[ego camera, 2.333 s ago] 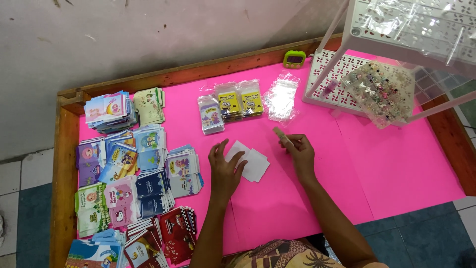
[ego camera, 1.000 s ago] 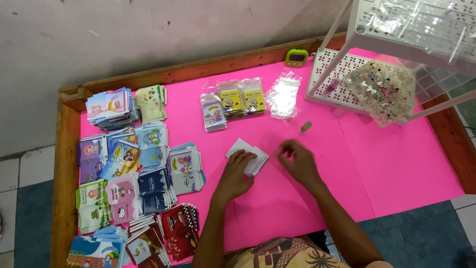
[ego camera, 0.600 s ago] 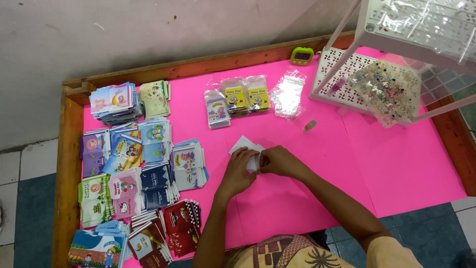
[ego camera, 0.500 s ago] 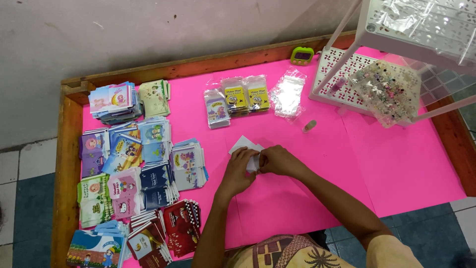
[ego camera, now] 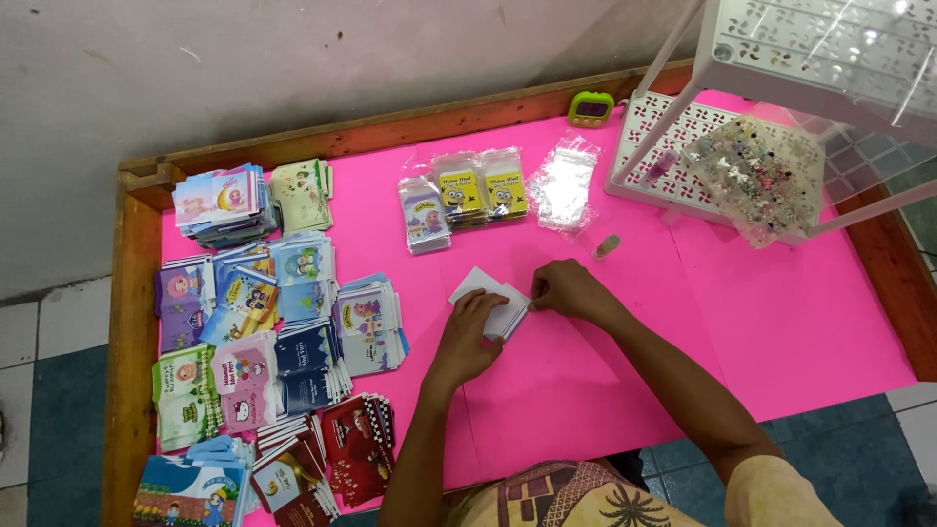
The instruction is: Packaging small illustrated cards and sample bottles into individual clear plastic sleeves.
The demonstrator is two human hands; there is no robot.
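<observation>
Both hands have come together on the white cards [ego camera: 491, 298]: left hand [ego camera: 470, 335] presses them, right hand [ego camera: 566, 290] pinches their edge.

Bright even daylight, soft shadows, glare on clear plastic, sharp focus

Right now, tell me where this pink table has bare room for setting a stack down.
Bare pink sheet lies right of the right hand, below the white rack. A smaller patch sits in front of the white cards under the left hand. The left side is crowded with card packets.
</observation>
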